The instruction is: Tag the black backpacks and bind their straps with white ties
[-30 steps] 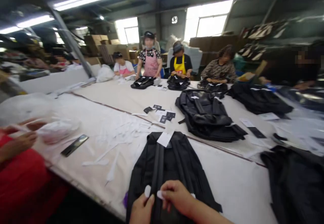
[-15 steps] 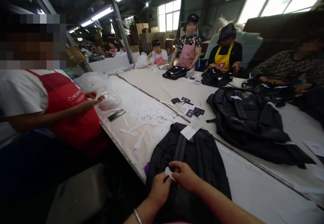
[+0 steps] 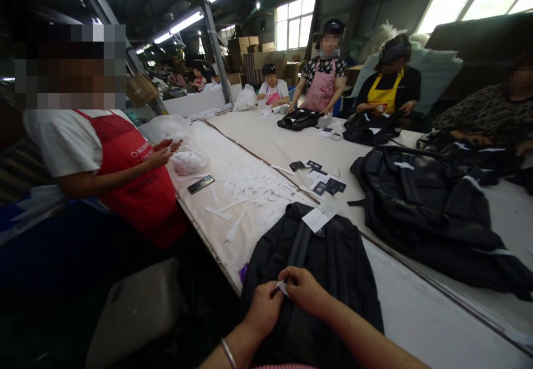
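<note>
A black backpack (image 3: 350, 269) lies on the table right in front of me, its straps facing up. Over its left side, my left hand (image 3: 263, 305) and my right hand (image 3: 302, 291) meet, both closed. Between their fingertips they pinch a small white strip (image 3: 282, 287), which my fingers partly cover. A white paper tag (image 3: 320, 216) rests on the top of the backpack. By its left edge a bit of purple material (image 3: 244, 273) shows.
White strips (image 3: 250, 185) are heaped on the table beyond the backpack, near a phone (image 3: 200, 184) and several dark cards (image 3: 333, 185). Another black backpack (image 3: 420, 208) lies at right. A person in a red apron (image 3: 133, 174) stands at left; other people work across the table.
My view has turned slightly left, so the surroundings sit further right. Both hands stay together on the white strip, which now shows less between my fingers.
</note>
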Tool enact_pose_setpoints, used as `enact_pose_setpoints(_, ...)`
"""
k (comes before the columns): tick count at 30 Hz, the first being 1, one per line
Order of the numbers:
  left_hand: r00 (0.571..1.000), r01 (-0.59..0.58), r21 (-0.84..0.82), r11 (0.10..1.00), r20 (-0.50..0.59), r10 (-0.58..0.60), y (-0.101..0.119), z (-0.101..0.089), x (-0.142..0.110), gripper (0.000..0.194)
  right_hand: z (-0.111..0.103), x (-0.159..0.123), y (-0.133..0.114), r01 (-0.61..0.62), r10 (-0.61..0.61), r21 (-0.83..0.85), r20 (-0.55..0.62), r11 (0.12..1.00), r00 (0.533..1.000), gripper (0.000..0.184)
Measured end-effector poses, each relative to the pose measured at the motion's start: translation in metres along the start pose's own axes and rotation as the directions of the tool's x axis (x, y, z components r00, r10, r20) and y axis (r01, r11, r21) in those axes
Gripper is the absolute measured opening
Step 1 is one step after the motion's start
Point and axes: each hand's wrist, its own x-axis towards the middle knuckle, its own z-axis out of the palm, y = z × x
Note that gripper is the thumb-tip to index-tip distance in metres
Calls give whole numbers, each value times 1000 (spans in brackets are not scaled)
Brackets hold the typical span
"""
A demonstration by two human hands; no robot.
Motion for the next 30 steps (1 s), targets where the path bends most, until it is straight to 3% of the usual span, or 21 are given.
enact_pose_setpoints(8, 998, 30, 6, 1000, -52, -29, 1, 6, -1, 25, 0, -1, 4, 178, -180, -84, -16, 981, 984, 23)
enact_pose_setpoints(16, 993, 77, 86, 993, -90, -69, 11, 7, -4, 26, 0, -3, -2, 212, -220, -175, -22, 961, 975, 20)
enact_pose_setpoints(20, 994, 70, 101, 992, -89, -61, 12, 7, -4, 25, -4, 0, -5, 237, -236, -213, 30, 948, 971, 15)
enact_pose_setpoints(25, 994, 57, 107, 993, -99, -47, 11, 7, -5, 23, -12, 7, -17, 359, -376, -437, 51, 825, 925, 14)
enact_pose_setpoints(30, 994, 37, 125, 992, -103, -24, 6, 11, -7, 22, -8, 21, -39, 432, -362, -587, 241, 685, 901, 11)
